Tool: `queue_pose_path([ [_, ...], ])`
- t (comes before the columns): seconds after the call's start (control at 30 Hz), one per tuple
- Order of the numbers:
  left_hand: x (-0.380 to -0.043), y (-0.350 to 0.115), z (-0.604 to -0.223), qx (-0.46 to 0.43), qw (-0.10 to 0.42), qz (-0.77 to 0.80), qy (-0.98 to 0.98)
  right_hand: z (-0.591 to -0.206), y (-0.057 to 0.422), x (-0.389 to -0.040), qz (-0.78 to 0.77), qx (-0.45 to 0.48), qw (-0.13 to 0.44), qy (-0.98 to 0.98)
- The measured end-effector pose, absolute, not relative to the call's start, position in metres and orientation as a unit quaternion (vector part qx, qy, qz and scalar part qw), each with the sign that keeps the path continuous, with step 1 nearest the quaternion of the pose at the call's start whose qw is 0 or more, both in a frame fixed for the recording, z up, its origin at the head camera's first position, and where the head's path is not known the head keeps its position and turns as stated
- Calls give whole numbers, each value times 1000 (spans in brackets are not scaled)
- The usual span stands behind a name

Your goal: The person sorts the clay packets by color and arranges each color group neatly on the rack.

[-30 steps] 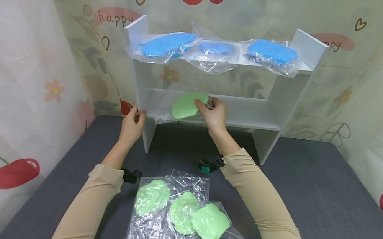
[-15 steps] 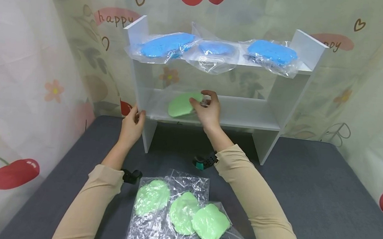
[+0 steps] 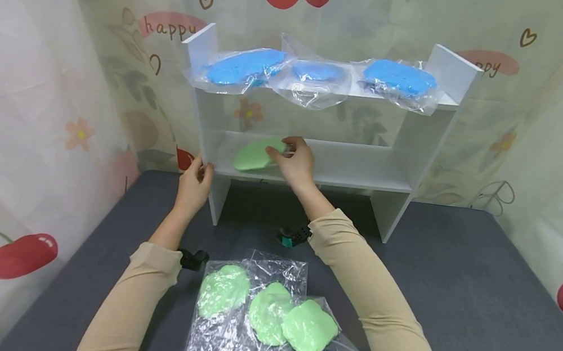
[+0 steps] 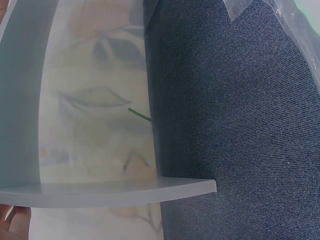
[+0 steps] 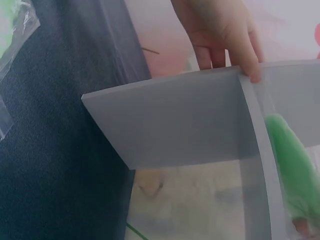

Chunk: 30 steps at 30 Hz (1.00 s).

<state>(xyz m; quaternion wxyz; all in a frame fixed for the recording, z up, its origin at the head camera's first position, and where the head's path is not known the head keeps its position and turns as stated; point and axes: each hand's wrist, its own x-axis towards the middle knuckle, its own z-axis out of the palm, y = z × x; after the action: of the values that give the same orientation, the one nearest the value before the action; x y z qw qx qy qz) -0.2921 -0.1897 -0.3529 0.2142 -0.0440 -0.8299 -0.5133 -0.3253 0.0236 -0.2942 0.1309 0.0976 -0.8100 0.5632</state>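
Glossy clear plastic bags, smooth matt shelf, rough cloth-like tabletop

Three blue packets line the upper board of one white shelf unit, while three green packets lie on one table and a fourth green packet is in one right hand. One left hand, two beige sleeves and two black wrist devices also appear.
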Motion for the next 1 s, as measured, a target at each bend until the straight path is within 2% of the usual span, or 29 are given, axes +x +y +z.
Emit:
queue_pose_path([
  [0.3, -293, -191, -354, -47, 222, -512, -828, -296, 23, -322, 449, 129, 88, -880],
  [0.67, -294, -192, -355, -45, 220, -514, -828, -294, 16, -320, 410, 152, 70, -896],
  [1.0, -295, -191, -356, -50, 224, -515, -826, -297, 14, -320, 392, 160, 97, -901],
])
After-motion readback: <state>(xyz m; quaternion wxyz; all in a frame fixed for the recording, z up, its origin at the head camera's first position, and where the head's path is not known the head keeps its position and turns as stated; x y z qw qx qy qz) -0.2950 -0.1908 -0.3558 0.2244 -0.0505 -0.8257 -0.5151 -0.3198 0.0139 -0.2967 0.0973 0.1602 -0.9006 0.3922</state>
